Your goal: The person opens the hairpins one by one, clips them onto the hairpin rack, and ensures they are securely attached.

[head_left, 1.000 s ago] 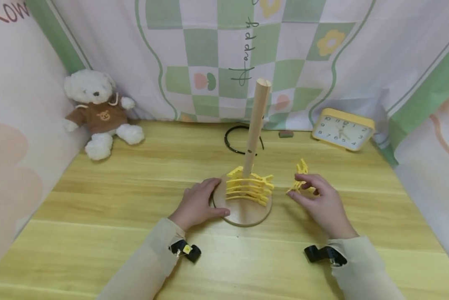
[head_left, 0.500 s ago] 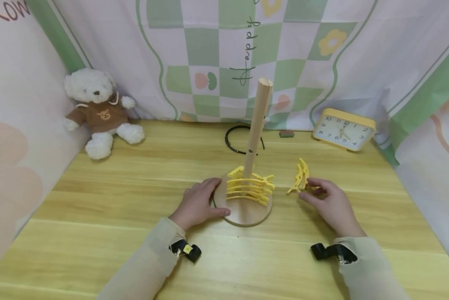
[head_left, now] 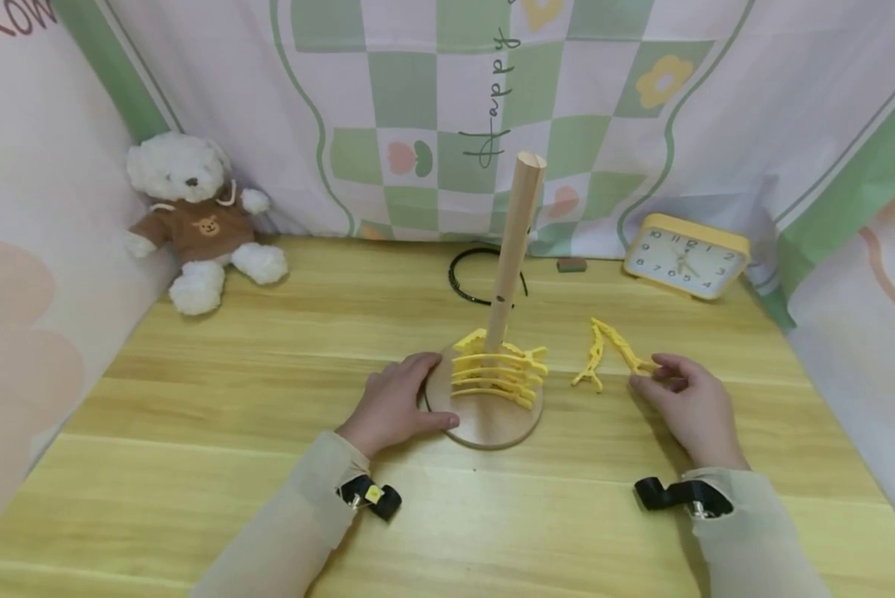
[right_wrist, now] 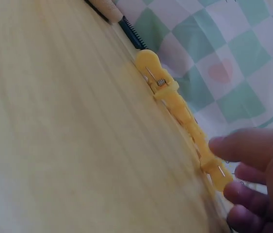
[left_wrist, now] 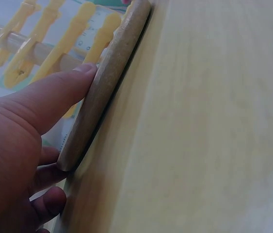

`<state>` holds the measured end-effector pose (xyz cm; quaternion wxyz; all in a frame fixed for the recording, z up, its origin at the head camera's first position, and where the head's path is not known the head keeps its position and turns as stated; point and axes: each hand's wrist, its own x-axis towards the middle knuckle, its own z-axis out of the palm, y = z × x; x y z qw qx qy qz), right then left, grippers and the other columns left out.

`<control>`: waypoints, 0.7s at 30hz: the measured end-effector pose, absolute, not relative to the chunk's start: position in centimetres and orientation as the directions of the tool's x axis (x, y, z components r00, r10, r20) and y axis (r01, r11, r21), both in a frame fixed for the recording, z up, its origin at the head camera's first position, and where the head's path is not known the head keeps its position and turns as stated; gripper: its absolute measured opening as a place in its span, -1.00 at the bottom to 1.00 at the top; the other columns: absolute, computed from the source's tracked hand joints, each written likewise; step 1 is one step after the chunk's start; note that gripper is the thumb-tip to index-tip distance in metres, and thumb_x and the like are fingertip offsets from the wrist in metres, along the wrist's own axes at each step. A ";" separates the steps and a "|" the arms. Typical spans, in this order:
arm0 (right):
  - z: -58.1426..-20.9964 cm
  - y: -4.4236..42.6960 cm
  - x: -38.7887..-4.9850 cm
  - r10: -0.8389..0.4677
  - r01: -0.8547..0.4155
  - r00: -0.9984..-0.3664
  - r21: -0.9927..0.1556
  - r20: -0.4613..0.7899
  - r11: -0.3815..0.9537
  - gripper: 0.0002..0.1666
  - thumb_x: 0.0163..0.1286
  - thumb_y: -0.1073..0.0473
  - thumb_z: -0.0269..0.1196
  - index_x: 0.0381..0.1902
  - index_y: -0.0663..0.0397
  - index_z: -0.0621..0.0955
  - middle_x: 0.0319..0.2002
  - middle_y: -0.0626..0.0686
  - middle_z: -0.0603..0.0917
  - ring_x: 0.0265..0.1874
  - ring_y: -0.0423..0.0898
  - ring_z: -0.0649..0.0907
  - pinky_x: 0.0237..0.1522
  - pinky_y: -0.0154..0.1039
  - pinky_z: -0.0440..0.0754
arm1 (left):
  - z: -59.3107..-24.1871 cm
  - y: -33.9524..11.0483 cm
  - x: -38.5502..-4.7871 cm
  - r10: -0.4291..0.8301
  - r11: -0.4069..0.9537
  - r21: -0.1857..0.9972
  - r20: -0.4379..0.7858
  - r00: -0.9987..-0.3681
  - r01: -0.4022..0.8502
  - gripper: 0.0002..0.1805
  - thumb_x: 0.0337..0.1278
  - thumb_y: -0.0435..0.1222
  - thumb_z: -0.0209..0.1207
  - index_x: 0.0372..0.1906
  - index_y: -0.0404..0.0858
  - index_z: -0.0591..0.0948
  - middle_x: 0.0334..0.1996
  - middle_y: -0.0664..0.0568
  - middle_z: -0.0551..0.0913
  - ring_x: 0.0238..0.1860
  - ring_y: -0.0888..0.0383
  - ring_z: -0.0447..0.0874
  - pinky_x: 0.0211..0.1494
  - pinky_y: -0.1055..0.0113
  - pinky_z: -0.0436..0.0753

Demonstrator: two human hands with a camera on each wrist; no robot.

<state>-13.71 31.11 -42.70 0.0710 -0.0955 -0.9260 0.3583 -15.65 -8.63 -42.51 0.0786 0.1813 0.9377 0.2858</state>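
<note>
A round wooden base (head_left: pixel 484 425) carries an upright wooden post (head_left: pixel 514 241), with several yellow clips (head_left: pixel 495 378) stacked around the post's foot. My left hand (head_left: pixel 398 407) grips the base's left rim, its thumb (left_wrist: pixel 80 77) on top and fingers at the edge in the left wrist view. Right of the base, two yellow clips lie on the table, their far ends close together: one (head_left: pixel 591 357) nearer the base, the other (head_left: pixel 619 342) slanting toward my right hand (head_left: pixel 690 411). My right thumb and fingers pinch that clip's near end, also seen in the right wrist view.
Behind the post lies a thin black hoop (head_left: pixel 458 286), with a small dark block (head_left: pixel 571 265) to its right. A yellow-framed clock (head_left: pixel 686 257) stands at the back right. A white plush bear (head_left: pixel 200 224) sits at the back left, before the curtain.
My right hand has moved right, drawing the near end of one yellow clip away from the other, so the two now spread apart. My left hand stays on the base.
</note>
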 end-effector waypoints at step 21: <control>-41.8 30.6 -14.0 0.528 0.292 -0.848 -0.783 0.053 0.549 -0.43 0.33 0.00 0.31 0.24 0.12 0.59 -0.19 -0.18 0.63 -0.45 -0.36 0.51 -0.54 -0.47 0.48 | -42.9 -8.7 -15.9 0.384 0.772 0.565 -0.048 -0.922 0.291 0.08 -0.08 0.23 0.43 0.53 -0.12 0.28 0.50 0.02 0.31 0.42 -0.09 0.32 0.38 -0.15 0.24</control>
